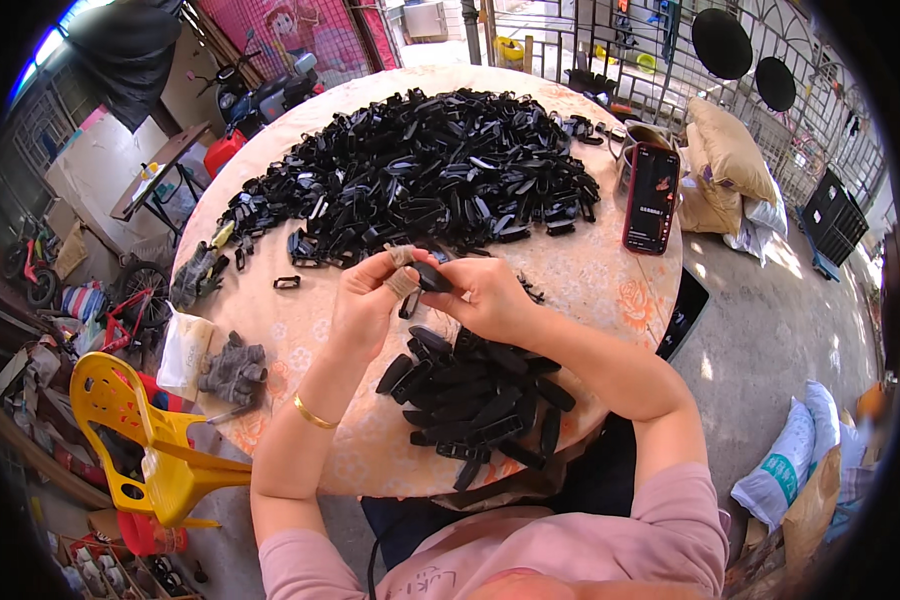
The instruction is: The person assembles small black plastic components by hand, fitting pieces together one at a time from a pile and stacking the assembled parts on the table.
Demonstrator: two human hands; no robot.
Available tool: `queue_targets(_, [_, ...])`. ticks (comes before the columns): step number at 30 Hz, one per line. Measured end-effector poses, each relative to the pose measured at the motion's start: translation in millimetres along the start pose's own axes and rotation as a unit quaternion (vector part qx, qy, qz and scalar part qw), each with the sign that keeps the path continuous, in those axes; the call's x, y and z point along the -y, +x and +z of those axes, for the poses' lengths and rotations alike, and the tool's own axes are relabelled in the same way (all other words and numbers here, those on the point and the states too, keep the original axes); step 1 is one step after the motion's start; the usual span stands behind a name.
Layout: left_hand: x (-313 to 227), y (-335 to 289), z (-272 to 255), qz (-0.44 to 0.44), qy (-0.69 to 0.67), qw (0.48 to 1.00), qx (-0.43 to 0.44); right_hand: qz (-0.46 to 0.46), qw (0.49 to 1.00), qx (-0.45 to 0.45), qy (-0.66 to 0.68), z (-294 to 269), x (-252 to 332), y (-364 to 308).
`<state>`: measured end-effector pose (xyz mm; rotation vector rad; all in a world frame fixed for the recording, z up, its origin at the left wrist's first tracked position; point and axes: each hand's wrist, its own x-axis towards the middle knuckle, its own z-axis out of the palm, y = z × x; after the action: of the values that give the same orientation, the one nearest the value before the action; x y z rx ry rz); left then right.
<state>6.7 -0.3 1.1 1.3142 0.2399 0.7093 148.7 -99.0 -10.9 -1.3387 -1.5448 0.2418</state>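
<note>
Table (610, 285): round. Heap (410, 170), twelve o'clock: apparently left to be handled. Pile (485, 395), five o'clock: smaller, seemingly done. Left hand (357, 305), right hand (487, 295): fingertips pinched. Black piece (431, 278), dial centre: held between both.

Black pieces (430, 170), upper centre of frame: apparently hard plastic, glossy highlights. Yellow chair (185, 490), lower left: smooth, semi-gloss plastic. Gold-coloured bracelet (313, 413), left of centre: polished metal; grey bundle (234, 372), left: matt, rough cloth.
</note>
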Motion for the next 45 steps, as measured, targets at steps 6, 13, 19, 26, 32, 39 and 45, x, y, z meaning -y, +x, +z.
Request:
queue_targets(6, [-23,-16,30,0.055,0.359,0.916,0.167,-0.063,0.983,0.091,-0.145,-40,-37,14])
queue_targets(13, [-11,-20,37,0.086,0.445,0.857,0.243,-0.019,0.957,0.102,-0.27,-12,-58,9])
queue_targets(19, [29,33,-26,0.159,0.641,0.749,-0.05,-0.029,0.978,0.021,-0.205,-5,-57,7])
queue_targets(26, [36,34,-24,0.186,0.695,0.695,-0.009,0.072,0.996,-0.011,0.056,-16,-47,16])
queue_targets(32, [22,23,1,0.07,0.395,0.91,-0.103,0.183,0.931,-0.078,0.306,-17,-32,20])
queue_targets(39, [18,10,13,-0.065,-0.007,0.995,-0.074,-0.034,0.988,-0.115,0.094,4,-13,9])
queue_targets(45, [18,7,7,-0.04,0.001,0.997,-0.066,0.041,0.95,-0.104,0.293,3,-10,4])
